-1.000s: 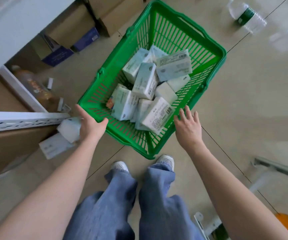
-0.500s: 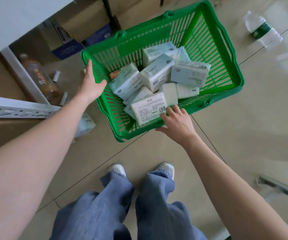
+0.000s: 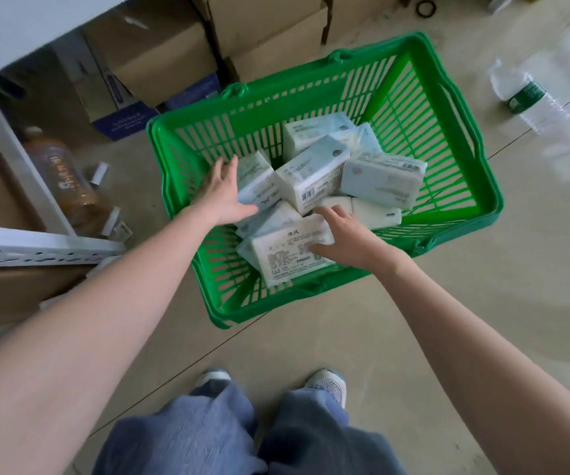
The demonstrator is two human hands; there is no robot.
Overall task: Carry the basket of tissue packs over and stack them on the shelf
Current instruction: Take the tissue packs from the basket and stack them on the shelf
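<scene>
The tiled floor [image 3: 482,320] is filling most of the view, with cardboard boxes [image 3: 269,32] sitting at twelve o'clock and the white metal shelf [image 3: 37,250] running in from nine o'clock. The green basket [image 3: 454,138] is resting on the floor just above centre, one corner pointing toward six o'clock where the person's jeans [image 3: 242,437] and shoes [image 3: 328,385] are showing. Inside it, the tissue packs [image 3: 382,178] are lying in a loose heap, some tilted across others. A clear water bottle [image 3: 526,97] is lying on the floor at two o'clock, well apart from the basket, and a brown drink bottle [image 3: 64,180] is lying under the shelf at nine o'clock. The left hand [image 3: 223,195] is reaching into the basket with fingers spread wide, its palm touching a pale blue pack [image 3: 259,183]. The right hand [image 3: 345,238] is lying open over the nearest white pack [image 3: 283,255], fingers curling onto its top edge without lifting it.
</scene>
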